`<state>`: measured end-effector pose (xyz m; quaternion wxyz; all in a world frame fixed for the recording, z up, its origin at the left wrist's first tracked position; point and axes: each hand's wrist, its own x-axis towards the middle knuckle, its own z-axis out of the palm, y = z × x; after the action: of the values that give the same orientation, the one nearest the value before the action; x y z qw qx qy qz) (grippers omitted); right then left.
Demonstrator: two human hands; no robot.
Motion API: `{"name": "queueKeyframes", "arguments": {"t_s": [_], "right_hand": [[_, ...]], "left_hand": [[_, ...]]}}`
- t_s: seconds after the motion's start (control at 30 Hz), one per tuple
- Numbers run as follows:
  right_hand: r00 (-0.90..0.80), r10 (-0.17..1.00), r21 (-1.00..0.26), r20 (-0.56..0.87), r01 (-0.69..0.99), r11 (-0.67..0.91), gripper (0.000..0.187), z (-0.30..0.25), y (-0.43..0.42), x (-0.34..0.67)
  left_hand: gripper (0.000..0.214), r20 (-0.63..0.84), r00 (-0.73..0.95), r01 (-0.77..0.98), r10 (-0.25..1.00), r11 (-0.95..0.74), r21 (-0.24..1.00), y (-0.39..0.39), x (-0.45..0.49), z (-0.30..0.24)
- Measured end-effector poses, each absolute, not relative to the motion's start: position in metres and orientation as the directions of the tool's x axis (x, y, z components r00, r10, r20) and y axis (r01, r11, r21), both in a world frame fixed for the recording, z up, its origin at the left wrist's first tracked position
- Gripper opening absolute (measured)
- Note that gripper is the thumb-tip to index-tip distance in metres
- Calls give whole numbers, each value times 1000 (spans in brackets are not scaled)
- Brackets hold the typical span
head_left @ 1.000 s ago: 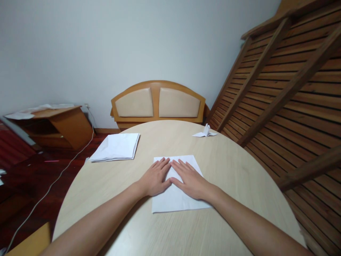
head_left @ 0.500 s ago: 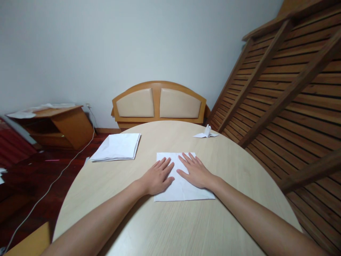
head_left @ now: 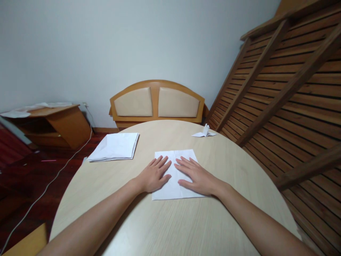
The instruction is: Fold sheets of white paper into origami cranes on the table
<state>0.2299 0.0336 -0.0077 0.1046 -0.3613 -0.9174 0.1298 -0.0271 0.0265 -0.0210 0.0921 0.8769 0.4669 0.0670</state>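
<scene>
A square sheet of white paper (head_left: 174,188) lies flat on the round table, with faint crease lines across it. My left hand (head_left: 155,175) rests palm down over its left side, fingers spread and thumb pointing inward. Over the right side lies my right hand (head_left: 198,176), also palm down with its fingers stretched out. Both hands touch the paper and neither grips it. A strip of paper shows between the two thumbs; the parts under my palms are hidden.
A stack of white paper (head_left: 114,146) lies at the table's (head_left: 170,227) left, and a folded paper crane (head_left: 205,132) stands at the back right. Behind are a padded headboard (head_left: 157,102) and, at right, leaning wooden slats (head_left: 282,92). A cable (head_left: 57,173) crosses the floor at left.
My right hand has slid slightly down and turned more inward across the paper. The sheet's far right corner has shifted a little. My left hand stays nearly in place; the view has moved slightly.
</scene>
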Motion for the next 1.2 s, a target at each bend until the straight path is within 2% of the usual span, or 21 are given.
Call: {"name": "queueKeyframes", "arguments": {"t_s": [0.13, 0.23, 0.33, 0.43, 0.63, 0.83, 1.07, 1.13, 1.2], "right_hand": [[-712, 702, -372, 26, 645, 668, 71, -10, 30, 227], [-688, 726, -379, 17, 667, 641, 73, -13, 33, 228], [-686, 728, -390, 18, 665, 637, 75, -16, 36, 230], [-677, 736, -387, 22, 673, 630, 76, -19, 38, 230], [-669, 743, -381, 9, 685, 622, 76, -13, 38, 235], [-766, 641, -423, -43, 595, 683, 102, 3, 31, 240], [-752, 659, -412, 7, 598, 687, 89, 0, 34, 239], [-753, 658, -409, 12, 597, 690, 87, -1, 34, 240], [-755, 656, -418, 16, 591, 690, 84, -1, 35, 241]], "left_hand": [[61, 6, 528, 833, 849, -519, 190, 29, -35, -17], [53, 58, 498, 851, 865, -501, 157, 30, -43, -13], [54, 122, 600, 765, 790, -612, 200, 29, -49, -8], [61, 92, 707, 659, 702, -700, 275, 25, -51, -5], [62, 18, 722, 653, 691, -690, 312, 24, -51, -2], [63, 4, 700, 678, 714, -667, 308, 26, -52, 2], [95, -34, 728, 655, 684, -681, 328, 17, -49, 14], [94, -37, 742, 644, 669, -696, 318, 15, -47, 17], [83, -40, 747, 641, 663, -705, 303, 13, -47, 21]]}}
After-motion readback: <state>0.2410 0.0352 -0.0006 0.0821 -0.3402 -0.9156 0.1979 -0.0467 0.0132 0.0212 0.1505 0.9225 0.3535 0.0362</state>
